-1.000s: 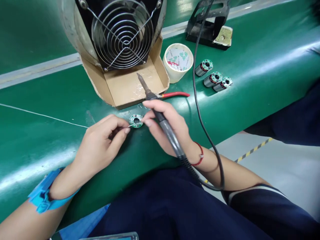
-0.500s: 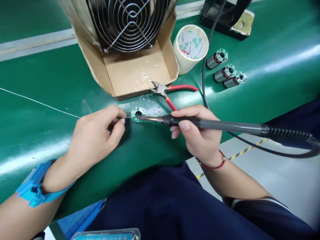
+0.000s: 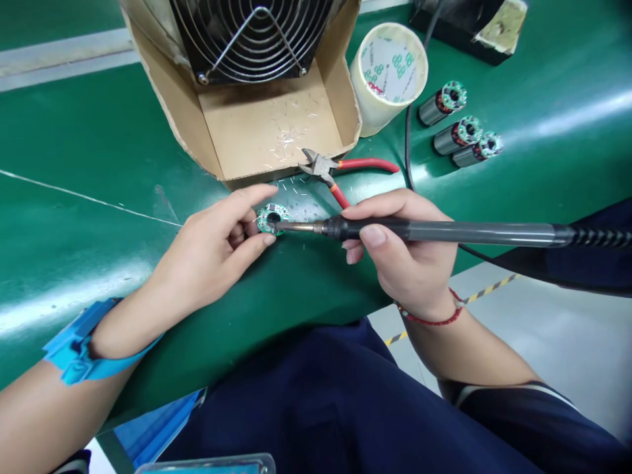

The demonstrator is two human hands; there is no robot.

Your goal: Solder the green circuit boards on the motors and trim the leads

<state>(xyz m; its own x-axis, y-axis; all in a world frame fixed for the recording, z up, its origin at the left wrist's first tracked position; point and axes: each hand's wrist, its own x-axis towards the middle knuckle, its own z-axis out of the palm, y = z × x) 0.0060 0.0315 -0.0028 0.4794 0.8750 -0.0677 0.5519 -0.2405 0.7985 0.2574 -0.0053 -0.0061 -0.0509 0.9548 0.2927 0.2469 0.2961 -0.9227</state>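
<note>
My right hand (image 3: 407, 253) grips a soldering iron (image 3: 444, 232) by its dark handle. The iron's tip rests at a small round green circuit board (image 3: 273, 216) with a dark hole in its middle. Around the board's left side is my left hand (image 3: 217, 247), index finger stretched past its upper edge and thumb at its lower left. A thin solder wire (image 3: 93, 198) runs from the left into that hand, whose other fingers are curled, and a short end shows near the board. Red-handled side cutters (image 3: 323, 166) lie just behind the board.
A fan with a wire guard (image 3: 259, 39) stands in a cardboard box (image 3: 217, 148) strewn with wire clippings. Right of it are a tape roll (image 3: 380, 85), several metal cylinders topped with green boards (image 3: 444, 102), and a dark stand with a sponge (image 3: 501, 26). The iron's cable (image 3: 409, 145) crosses there.
My left hand has moved right to the board, its index finger and thumb parting from a pinch. The iron's tip stays at the board. The whole view has shifted slightly.
</note>
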